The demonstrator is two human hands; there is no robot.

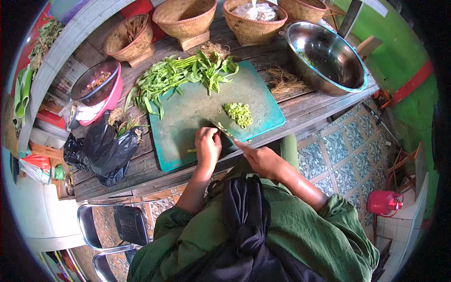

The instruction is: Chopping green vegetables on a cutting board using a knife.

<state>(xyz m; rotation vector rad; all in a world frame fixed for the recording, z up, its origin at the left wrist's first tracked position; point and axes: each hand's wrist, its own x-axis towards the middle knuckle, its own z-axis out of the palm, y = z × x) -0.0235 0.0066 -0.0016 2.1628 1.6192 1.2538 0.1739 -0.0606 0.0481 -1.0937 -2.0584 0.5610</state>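
My right hand (264, 161) grips a knife (225, 132) by its handle, low over the front edge of a worn green cutting board (176, 134). Bits of chopped green stalk cling to the blade. My left hand (208, 144) is curled beside the blade's tip, above the board; whether anything is between its fingers is hidden. Just beyond the knife lies a small heap of sliced green stem rings (239, 114). A bunch of leafy greens, probably water spinach (176, 72), lies across the board's far left edge, its leaves partly on the board.
A steel basin (347, 65) with some greens inside stands at the right, near loose dry roots (285, 80). Woven baskets (185, 21) line the back of the wooden table (141, 172). At left are a black plastic bag (105, 151) and a pink basin (113, 102).
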